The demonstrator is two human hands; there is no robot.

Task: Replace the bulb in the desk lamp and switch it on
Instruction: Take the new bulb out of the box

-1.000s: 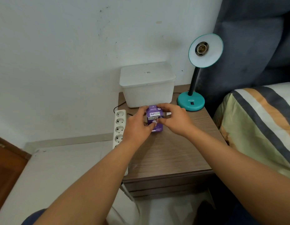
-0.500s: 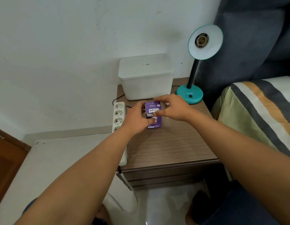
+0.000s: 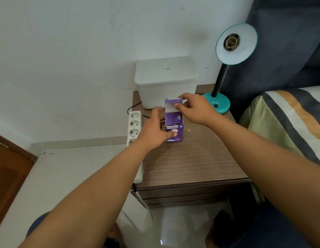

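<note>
A purple bulb box (image 3: 174,128) stands upright on the wooden nightstand (image 3: 191,161). My left hand (image 3: 153,130) grips the box's left side, thumb on its front. My right hand (image 3: 193,109) pinches the box's top flap (image 3: 171,106), which is lifted open and shows its white inside. The bulb inside is hidden. The teal desk lamp (image 3: 217,102) stands at the back right of the nightstand, its shade (image 3: 236,44) tilted toward me with an empty socket (image 3: 231,42). A black switch sits on the lamp's base.
A white lidded plastic bin (image 3: 166,81) stands behind the box against the wall. A white power strip (image 3: 135,133) lies along the nightstand's left edge with a black cord. A striped bed (image 3: 288,122) is at the right, a dark headboard behind the lamp.
The box's top flap was closed and is now lifted open by my right hand. My left hand shifted lower on the box's side.
</note>
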